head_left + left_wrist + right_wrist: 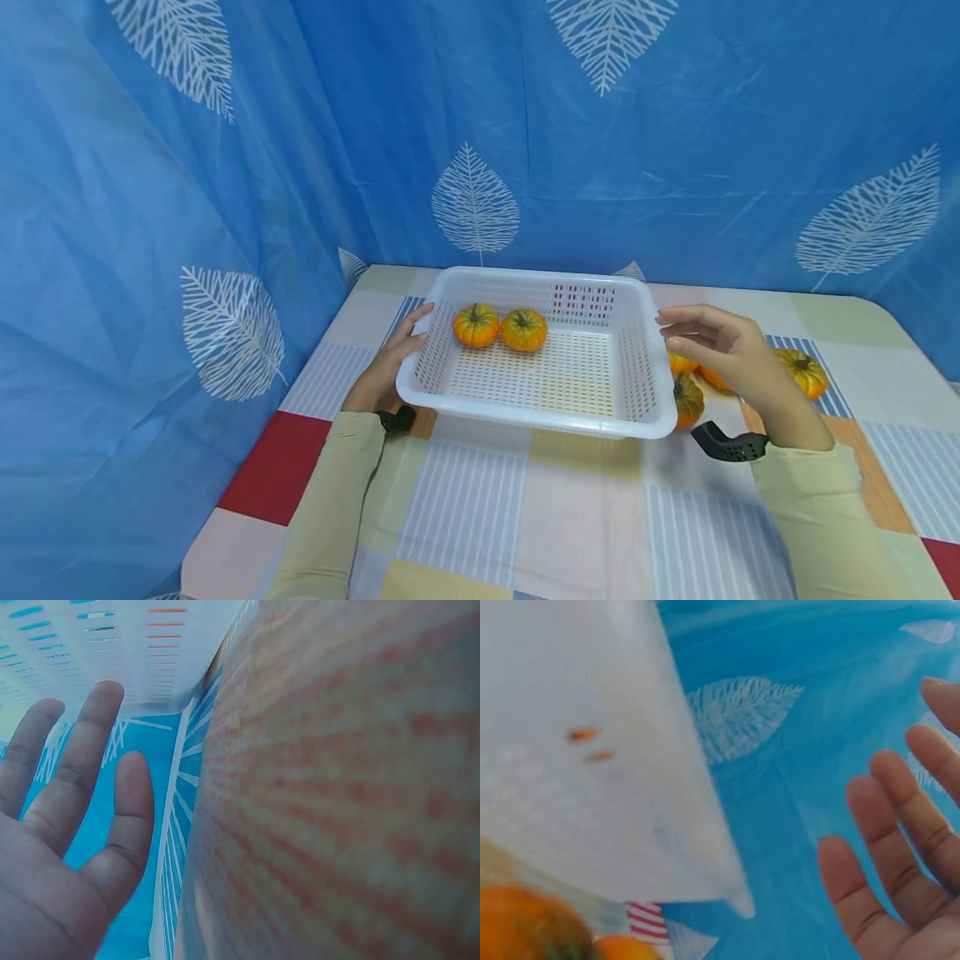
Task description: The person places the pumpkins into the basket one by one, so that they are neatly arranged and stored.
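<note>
A white plastic basket (540, 423) with slotted walls stands in the middle of the head view. Two small orange pumpkins, one (476, 325) beside the other (523, 330), lie inside it toward the left. My left hand (390, 362) is at the basket's left wall, its fingers extended and spread in the left wrist view; whether they touch the wall I cannot tell. Just outside the right rim is my right hand (723, 346). Its fingers (874, 806) look loosely extended in the right wrist view, with a gap to the basket and nothing held.
Several more pumpkins lie on the table right of the basket, among them a greenish-orange one (687, 402) by its corner and another (802, 372) beyond the right hand. A patchwork tablecloth (465, 508) covers the table. Blue leaf-patterned curtains (375, 125) hang behind and left.
</note>
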`<action>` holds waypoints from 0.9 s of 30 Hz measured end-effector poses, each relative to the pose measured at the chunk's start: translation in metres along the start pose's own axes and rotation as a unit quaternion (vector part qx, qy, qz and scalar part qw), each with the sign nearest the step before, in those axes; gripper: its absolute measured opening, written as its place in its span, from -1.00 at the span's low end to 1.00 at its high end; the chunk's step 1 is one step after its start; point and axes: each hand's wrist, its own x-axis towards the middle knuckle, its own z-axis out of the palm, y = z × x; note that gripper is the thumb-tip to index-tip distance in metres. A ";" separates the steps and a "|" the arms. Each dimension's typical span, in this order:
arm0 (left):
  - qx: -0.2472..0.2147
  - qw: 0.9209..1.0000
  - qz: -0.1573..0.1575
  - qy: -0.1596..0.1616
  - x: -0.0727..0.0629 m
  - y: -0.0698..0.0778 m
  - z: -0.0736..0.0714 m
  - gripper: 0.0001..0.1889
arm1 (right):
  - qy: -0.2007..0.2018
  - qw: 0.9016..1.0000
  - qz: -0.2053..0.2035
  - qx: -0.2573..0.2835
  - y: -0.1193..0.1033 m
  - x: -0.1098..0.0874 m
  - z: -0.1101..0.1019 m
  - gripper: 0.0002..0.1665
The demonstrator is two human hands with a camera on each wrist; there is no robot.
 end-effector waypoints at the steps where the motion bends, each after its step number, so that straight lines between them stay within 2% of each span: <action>1: 0.000 1.000 0.001 -0.002 0.000 0.000 0.000 -0.26 | 0.004 1.000 -0.002 0.009 0.003 -0.001 -0.001 -0.62; 4: 0.011 1.000 0.013 -0.007 0.002 -0.001 -0.001 -0.25 | 0.015 1.000 0.000 0.019 0.010 -0.005 -0.004 -0.63; 8: 0.019 0.999 0.028 -0.012 0.004 -0.003 -0.003 -0.24 | 0.022 1.000 0.004 -0.017 0.020 -0.012 -0.009 -0.64; 12: 0.018 0.999 0.026 -0.011 0.004 -0.003 -0.002 -0.23 | 0.020 0.999 0.009 -0.041 0.030 -0.018 -0.014 -0.65; 20: 0.025 0.999 0.034 -0.012 0.004 -0.002 -0.002 -0.23 | 0.016 0.997 0.062 -0.049 0.044 -0.032 -0.025 -0.66; 27: -0.002 1.000 0.001 -0.001 0.001 -0.002 0.001 -0.26 | 0.001 0.995 0.081 -0.064 0.056 -0.039 -0.028 -0.66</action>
